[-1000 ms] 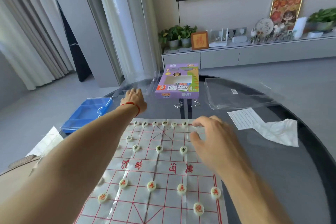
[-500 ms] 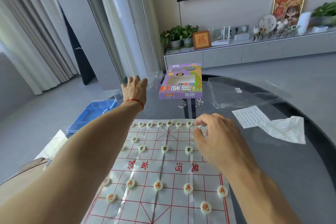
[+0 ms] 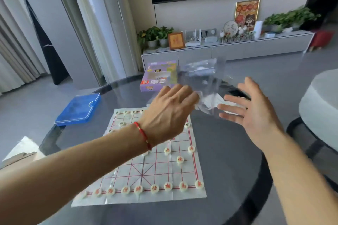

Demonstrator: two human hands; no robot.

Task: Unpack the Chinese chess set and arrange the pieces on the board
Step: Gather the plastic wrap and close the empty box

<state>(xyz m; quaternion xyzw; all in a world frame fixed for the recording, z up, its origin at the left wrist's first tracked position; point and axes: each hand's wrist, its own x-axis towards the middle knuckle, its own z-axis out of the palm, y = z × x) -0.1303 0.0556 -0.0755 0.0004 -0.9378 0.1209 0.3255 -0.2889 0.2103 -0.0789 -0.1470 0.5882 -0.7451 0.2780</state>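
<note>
Board (image 3: 155, 168) on table (image 3: 228, 160), pieces (image 3: 154, 188) lined along its near edge. Case (image 3: 78, 108) to its left, box (image 3: 159, 76) behind it.

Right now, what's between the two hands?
Head view: a crumpled clear plastic bag, blurred, sits between the left hand and the open right hand, with white paper showing behind it. Whether the left fingers hold it is unclear.

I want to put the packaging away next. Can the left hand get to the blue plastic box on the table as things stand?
Probably yes. The blue plastic box lies uncovered on the left side of the table, but the left hand holds a clear plastic bag that it should drop first.
</note>
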